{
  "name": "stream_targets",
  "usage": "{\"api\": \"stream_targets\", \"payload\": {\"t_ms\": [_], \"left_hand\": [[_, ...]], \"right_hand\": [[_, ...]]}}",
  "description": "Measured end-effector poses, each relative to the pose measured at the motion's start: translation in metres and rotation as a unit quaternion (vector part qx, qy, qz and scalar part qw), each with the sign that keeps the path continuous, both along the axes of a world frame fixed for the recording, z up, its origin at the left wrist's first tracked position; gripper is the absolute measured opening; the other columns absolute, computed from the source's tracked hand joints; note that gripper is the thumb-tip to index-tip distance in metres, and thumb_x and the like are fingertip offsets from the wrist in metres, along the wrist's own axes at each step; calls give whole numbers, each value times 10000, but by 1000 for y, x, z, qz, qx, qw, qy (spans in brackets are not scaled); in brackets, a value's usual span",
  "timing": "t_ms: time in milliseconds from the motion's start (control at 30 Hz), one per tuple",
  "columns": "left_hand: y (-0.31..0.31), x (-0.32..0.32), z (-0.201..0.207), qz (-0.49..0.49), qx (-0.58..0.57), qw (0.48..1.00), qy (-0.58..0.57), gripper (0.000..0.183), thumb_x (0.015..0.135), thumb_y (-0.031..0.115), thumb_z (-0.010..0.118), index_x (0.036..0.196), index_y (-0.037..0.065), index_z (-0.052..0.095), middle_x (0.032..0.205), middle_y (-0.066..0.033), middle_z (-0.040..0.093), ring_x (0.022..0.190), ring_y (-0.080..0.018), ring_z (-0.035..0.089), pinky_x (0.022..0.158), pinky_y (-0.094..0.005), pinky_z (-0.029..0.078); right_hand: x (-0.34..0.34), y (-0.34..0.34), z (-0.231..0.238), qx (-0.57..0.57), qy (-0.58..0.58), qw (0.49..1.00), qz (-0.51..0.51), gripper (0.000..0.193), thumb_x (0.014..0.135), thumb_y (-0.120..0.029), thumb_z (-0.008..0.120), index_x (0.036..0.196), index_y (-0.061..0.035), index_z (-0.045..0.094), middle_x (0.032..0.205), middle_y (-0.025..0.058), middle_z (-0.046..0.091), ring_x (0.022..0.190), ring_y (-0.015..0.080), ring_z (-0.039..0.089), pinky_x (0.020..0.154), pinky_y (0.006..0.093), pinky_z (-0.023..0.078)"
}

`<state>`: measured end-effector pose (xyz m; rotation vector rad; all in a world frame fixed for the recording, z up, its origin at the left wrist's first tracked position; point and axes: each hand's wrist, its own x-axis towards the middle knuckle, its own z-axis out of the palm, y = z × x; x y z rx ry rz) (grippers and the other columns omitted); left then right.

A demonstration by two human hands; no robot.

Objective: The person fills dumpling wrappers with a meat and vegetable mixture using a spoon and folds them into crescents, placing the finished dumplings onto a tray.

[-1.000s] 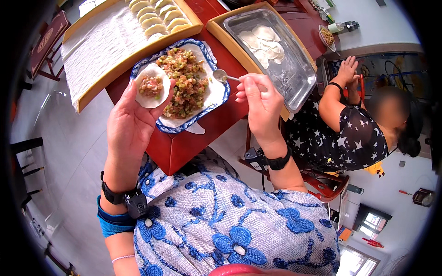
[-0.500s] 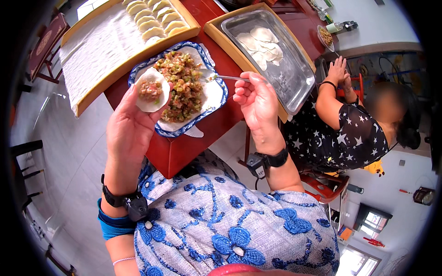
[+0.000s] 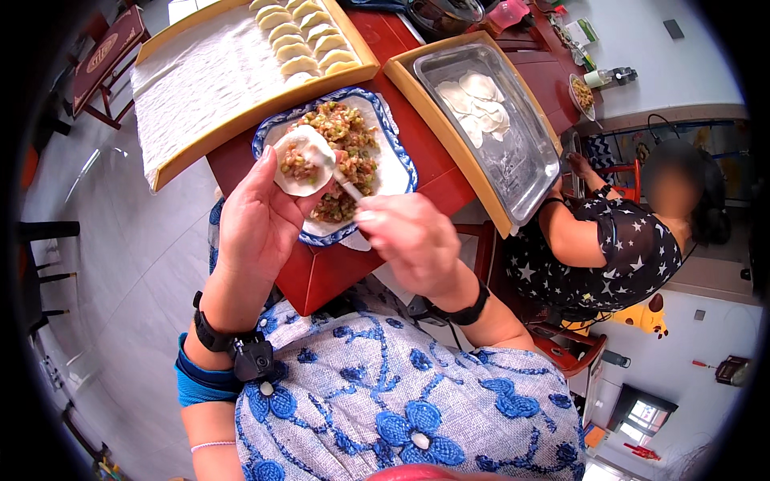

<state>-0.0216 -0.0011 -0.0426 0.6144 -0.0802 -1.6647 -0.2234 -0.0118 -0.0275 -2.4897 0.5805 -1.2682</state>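
My left hand (image 3: 261, 220) holds a round dumpling wrapper (image 3: 305, 183) with a mound of chopped filling (image 3: 298, 160) on it, fingers cupped beneath. Closed round the handle of a spoon (image 3: 350, 186), my right hand (image 3: 413, 236) is a little blurred; the spoon's end reaches the right side of the wrapper. Both hands are over the near part of a white dish with a blue patterned rim (image 3: 405, 144), where more chopped filling (image 3: 341, 127) lies heaped. The wrapper and my left hand hide part of that heap.
Behind the dish, a wooden tray lined with white cloth (image 3: 200, 84) holds rows of folded dumplings (image 3: 301, 48). To the right, a metal tray (image 3: 525, 160) with loose wrappers (image 3: 473, 104) rests in a wooden frame. A person in a star-patterned top (image 3: 618, 240) sits beyond the red table (image 3: 321, 276).
My right hand has brought the spoon leftward from the dish's right side to the wrapper. The filling on the wrapper looks more spread. The whole view has shifted slightly.
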Motion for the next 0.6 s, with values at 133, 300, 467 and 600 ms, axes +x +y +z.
{"api": "stream_targets", "payload": {"t_ms": [133, 300, 467, 600], "left_hand": [[9, 9, -1, 9, -19, 999, -23, 464, 1063, 277, 322, 1370, -67, 376, 1374, -230, 493, 1264, -380, 509, 1064, -468, 452], [12, 13, 6, -9, -66, 998, -1, 481, 1062, 321, 324, 1354, -54, 401, 1332, -204, 536, 1233, -342, 545, 1062, -463, 450], [24, 13, 11, -15, -84, 996, 3, 509, 1061, 373, 303, 1349, -34, 408, 1315, -182, 557, 1215, -304, 567, 1057, -432, 453], [32, 5, 22, -49, -94, 994, 12, 523, 1059, 400, 289, 1359, -12, 407, 1316, -162, 561, 1201, -273, 579, 1035, -398, 465]], "right_hand": [[-17, 6, 8, 43, -32, 997, -49, 187, 921, -154, 626, 1069, -40, 610, 962, 103, 667, 882, 284, 658, 768, 394, 548], [-13, 9, -12, -80, 199, 975, -56, 218, 851, -267, 687, 966, -86, 651, 969, 49, 636, 944, 239, 598, 815, 365, 504], [-3, 15, 8, -111, 183, 973, -89, 221, 831, -273, 704, 992, -127, 666, 1000, 9, 588, 949, 193, 545, 887, 401, 453], [16, 13, 10, -241, 103, 960, -96, 261, 738, -230, 772, 982, -182, 695, 981, -25, 527, 939, 171, 510, 904, 398, 445]]}}
